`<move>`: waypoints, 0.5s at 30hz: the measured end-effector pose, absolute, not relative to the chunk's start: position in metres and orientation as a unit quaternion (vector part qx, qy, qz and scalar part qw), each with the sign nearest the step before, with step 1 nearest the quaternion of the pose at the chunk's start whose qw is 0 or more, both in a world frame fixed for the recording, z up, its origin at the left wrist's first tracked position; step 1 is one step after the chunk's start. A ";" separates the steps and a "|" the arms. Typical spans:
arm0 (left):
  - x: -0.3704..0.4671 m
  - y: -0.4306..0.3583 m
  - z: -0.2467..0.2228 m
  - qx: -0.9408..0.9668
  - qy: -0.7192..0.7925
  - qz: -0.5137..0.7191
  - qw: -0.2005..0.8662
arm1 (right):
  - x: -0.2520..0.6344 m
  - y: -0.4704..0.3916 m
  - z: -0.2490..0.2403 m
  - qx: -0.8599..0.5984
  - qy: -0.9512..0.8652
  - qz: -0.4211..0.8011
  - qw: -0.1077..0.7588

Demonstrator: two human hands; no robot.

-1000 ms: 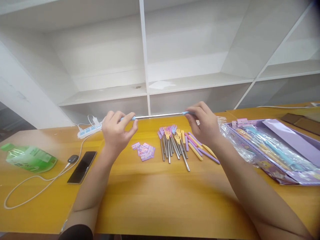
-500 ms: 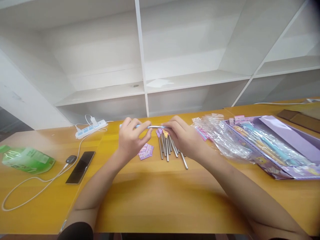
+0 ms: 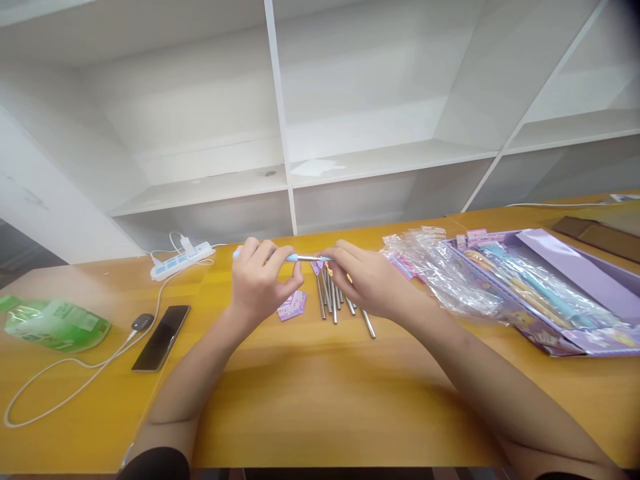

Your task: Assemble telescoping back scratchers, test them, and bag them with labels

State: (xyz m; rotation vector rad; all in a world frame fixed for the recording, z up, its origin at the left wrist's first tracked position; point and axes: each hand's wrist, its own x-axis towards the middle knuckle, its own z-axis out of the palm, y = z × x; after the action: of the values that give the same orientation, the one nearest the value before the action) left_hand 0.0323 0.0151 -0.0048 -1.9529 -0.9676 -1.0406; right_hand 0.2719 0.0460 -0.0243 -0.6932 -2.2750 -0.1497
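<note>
Fingers on both hands look clamped: left hand point(image 3: 261, 280) and right hand point(image 3: 367, 283) grip 1 slim rod with light-blue ends and a silver metal middle point(image 3: 307, 259), roughly level at mid-frame. Just below, silver metal tubes with purple and yellow heads point(image 3: 333, 308). Imo a slipped pinch could drop the rod onto those, and uneven pressure might bend it.
</note>
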 end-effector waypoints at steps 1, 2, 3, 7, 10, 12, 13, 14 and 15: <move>0.032 0.015 -0.005 -0.755 -0.374 -0.402 0.357 | 0.272 0.046 -0.024 -0.269 -0.887 -0.063 0.371; 0.032 0.014 -0.004 -0.755 -0.374 -0.401 0.360 | 0.272 0.046 -0.024 -0.268 -0.886 -0.068 0.372; 0.032 0.014 -0.004 -0.754 -0.374 -0.401 0.362 | 0.272 0.046 -0.024 -0.268 -0.885 -0.075 0.373; 0.030 0.014 -0.003 -0.750 -0.378 -0.405 0.360 | 0.272 0.047 -0.024 -0.265 -0.882 -0.114 0.374; 0.027 0.015 -0.001 -0.745 -0.383 -0.405 0.366 | 0.273 0.049 -0.023 -0.267 -0.882 -0.145 0.361; 0.023 0.017 0.000 -0.737 -0.386 -0.401 0.382 | 0.274 0.049 -0.021 -0.272 -0.885 -0.159 0.343; 0.021 0.018 0.001 -0.733 -0.388 -0.399 0.390 | 0.275 0.049 -0.020 -0.276 -0.886 -0.165 0.334; 0.019 0.019 0.002 -0.730 -0.392 -0.396 0.396 | 0.276 0.048 -0.018 -0.279 -0.887 -0.171 0.325; 0.017 0.020 0.002 -0.727 -0.398 -0.394 0.399 | 0.277 0.047 -0.016 -0.284 -0.888 -0.177 0.316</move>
State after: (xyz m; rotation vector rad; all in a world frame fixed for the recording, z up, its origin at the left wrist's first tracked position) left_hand 0.0171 0.0197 0.0023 -1.8394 -1.0066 -0.9968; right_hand 0.2770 0.0474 -0.0162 -0.7473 -2.3376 -0.4672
